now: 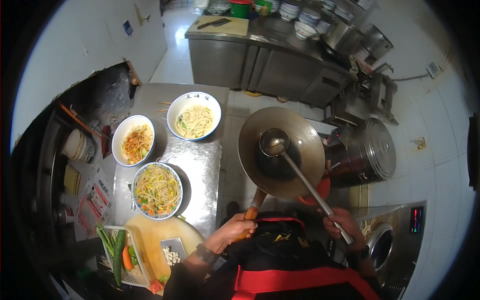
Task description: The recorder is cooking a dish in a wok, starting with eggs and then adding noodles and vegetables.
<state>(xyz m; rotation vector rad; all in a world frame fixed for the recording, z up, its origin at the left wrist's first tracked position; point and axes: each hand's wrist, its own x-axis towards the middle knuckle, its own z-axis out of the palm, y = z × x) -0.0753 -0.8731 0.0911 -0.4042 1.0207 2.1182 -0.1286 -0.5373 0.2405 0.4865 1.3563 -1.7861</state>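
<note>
My left hand [240, 228] grips the wooden handle [252, 213] of a wok [311, 138], which is held up above the tiled floor. A steel ladle [304, 177] is in my right hand [343, 224], gripped by its long handle. The ladle's bowl hangs over the middle of the wok, where the metal is dark. No food can be made out in the wok. To its left, on a steel table [204, 161], stand a bowl of pale noodles [195, 118], a bowl of sprouts with reddish topping [137, 144] and a patterned bowl of sprouts with diced carrot [157, 189].
Near left, a round cutting board [148, 228] carries a blade with white cubes [172, 257] and a vegetable basket [140, 270]. A lidded steel pot [378, 150] stands right of the wok. A cooker [401, 240] is at near right. Across the aisle, a counter [277, 67] holds a cleaver [215, 23].
</note>
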